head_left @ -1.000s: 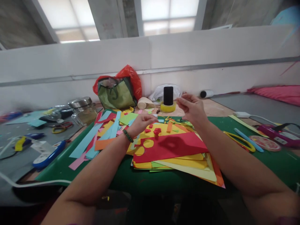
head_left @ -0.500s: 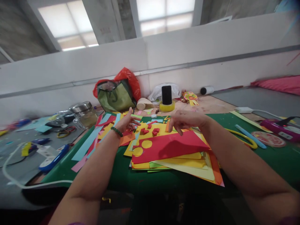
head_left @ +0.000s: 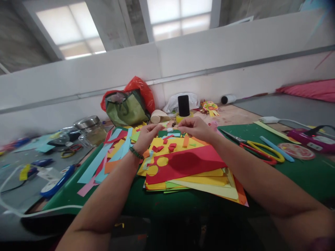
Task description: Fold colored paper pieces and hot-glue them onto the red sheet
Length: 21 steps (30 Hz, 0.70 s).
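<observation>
My left hand [head_left: 147, 138], with a green bead bracelet [head_left: 136, 152] at its wrist, hovers over the far left part of the paper pile, thumb and fingers pinched together. Opposite it, my right hand [head_left: 196, 128] is pinched too, its fingertips pointing at the left ones across a small gap. Anything between the fingertips is too small to make out. Below them lies a red paper sheet [head_left: 193, 162] with two yellow circles [head_left: 152, 170] at its left end, on stacked yellow sheets [head_left: 206, 180]. Small red paper pieces [head_left: 172, 147] are scattered just beyond it.
Scissors [head_left: 264, 150] and a light blue stick [head_left: 276, 149] lie right on the green mat [head_left: 237, 130]. Coloured paper strips [head_left: 98, 161] spread at left, near a glass jar [head_left: 91, 130]. A phone [head_left: 183, 106] stands upright behind; a green bag [head_left: 128, 108] leans by the wall.
Both hands have gone from loosely spread fingers to pinches and come closer together. My right hand has moved slightly up and away, and the scissors show more fully beside my right forearm.
</observation>
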Tool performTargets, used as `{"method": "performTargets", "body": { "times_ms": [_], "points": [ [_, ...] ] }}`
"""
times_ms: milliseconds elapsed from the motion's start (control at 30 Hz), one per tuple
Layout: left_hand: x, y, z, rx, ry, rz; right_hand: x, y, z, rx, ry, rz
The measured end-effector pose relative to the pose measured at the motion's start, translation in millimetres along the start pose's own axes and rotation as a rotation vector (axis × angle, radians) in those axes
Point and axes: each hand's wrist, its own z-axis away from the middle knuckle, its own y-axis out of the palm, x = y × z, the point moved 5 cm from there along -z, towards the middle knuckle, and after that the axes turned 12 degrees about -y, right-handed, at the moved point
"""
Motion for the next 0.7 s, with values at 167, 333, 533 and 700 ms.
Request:
{"method": "performTargets", "body": {
  "times_ms": [167,333,533,700],
  "points": [
    [25,9.9,-24,-0.044,-0.119,-0.369,-7,-5,1,-0.115,-0.131,0.34],
    [30,22.9,-48,0.046,-0.168,-0.392,1,4,3,0.032,-0.237,0.36],
    [-11,40.2,-41,0.155,-0.132,-0.184,3,-4,1,-0.023,-0.153,0.193],
    [-58,67.0,-2,0.564,-0.031,0.055,1,-2,0,0.045,-0.158,0.09]
  ]
}}
